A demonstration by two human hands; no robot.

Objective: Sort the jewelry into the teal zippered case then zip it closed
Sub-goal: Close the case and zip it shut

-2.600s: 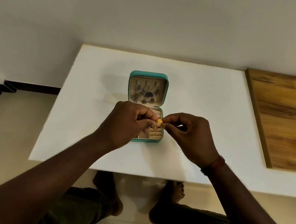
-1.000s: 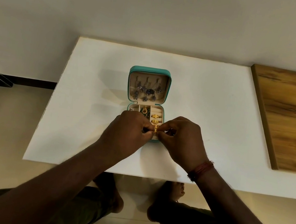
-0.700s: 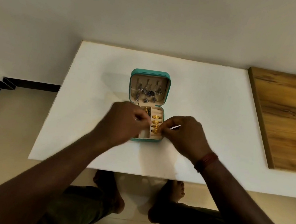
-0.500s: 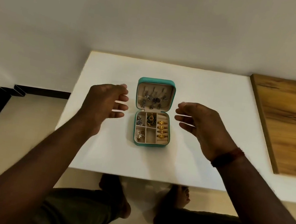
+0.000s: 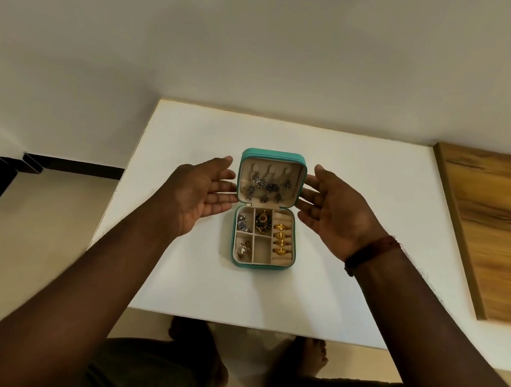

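The teal zippered case point(image 5: 267, 211) lies open in the middle of our white table point(image 5: 357, 226), its lid point(image 5: 274, 157) propped up on the far side and its tray toward us. In the lid, dark silver earrings point(image 5: 268, 187) hang against the cream lining. In the tray, four gold rings point(image 5: 280, 239) sit in the ring rolls along the case's right side. A dark pendant piece point(image 5: 262, 222) fills the compartment just left of them, and silver pieces point(image 5: 242, 224) lie in the leftmost compartments. The near middle compartment holds nothing.

Our left hand point(image 5: 202, 194) hovers just left of the lid, palm turned toward the case, fingers point(image 5: 219, 185) spread and holding nothing; the fingertips come close to the lid's left edge, and we cannot tell whether they touch it. Our right hand point(image 5: 334, 212) mirrors it just right of the lid, fingers point(image 5: 310, 197) likewise spread and bare, a reddish thread band point(image 5: 370, 252) at the wrist.

Around the case the table is bare on every side, with wide room left, right and toward us. The near table edge lies well apart from the case. A wooden panel point(image 5: 496, 231) borders the table far to the case's right, and a pale wall point(image 5: 266, 48) rises beyond the lid.
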